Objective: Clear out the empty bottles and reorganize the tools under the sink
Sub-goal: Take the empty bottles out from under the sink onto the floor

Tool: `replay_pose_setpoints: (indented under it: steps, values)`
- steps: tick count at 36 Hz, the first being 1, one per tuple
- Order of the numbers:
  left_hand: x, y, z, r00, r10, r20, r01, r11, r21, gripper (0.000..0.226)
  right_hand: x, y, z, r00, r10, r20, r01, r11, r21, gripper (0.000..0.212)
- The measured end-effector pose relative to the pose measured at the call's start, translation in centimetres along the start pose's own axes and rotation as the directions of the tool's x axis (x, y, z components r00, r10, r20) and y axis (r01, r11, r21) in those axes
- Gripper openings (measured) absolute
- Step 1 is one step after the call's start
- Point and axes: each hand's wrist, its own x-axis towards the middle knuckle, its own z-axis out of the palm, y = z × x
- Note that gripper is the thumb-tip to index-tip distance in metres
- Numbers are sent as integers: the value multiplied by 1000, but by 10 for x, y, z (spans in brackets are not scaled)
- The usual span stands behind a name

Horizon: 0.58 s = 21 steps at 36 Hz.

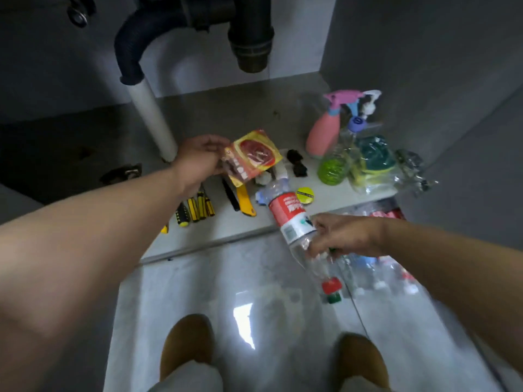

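Bottle (287, 215) | right hand (345, 236) grips | diagonal, cap (331, 285) lower-right | left hand (198, 162) pinches packet (254, 154)

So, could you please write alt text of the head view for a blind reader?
A person's left grip holds a yellow packet while the right grip holds a clear bottle before an open sink cabinet. Screwdrivers lie in a row on its floor, a pink spray bottle further right.
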Motion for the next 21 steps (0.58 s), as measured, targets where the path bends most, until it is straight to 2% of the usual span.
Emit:
replay_pose_setpoints:
  steps: [2, 5, 8, 12, 15, 17, 21]
  values:
    - [-15, -1, 4, 990, -78, 116, 76, 997, 19, 19, -11, 9, 0, 991, 127, 44, -119, 980, -158, 52]
    - [-30, -3, 11, 943, -207, 259, 192, 978, 85, 23, -15, 16, 9, 959, 282, 13, -260, 899, -352, 62]
    - [-38, -10, 17, 863, -337, 377, 282, 939, 195, 25, -5, 27, 28, 950, 299, -87, -303, 827, -473, 69]
    - [-46, -34, 20, 725, -480, 495, 392, 877, 276, 26, 14, 45, 61, 944, 166, -285, -284, 847, -449, 71]
    - [-48, -53, 15, 644, -551, 531, 403, 834, 377, 27, 25, 52, 75, 934, 130, -333, -268, 872, -411, 72]
    - [-50, -60, 11, 610, -584, 536, 385, 809, 444, 27, 26, 53, 70, 933, 159, -324, -286, 873, -396, 74]
    - [-51, -68, 12, 595, -608, 526, 353, 785, 508, 26, 18, 57, 38, 908, 251, -336, -378, 837, -396, 78]
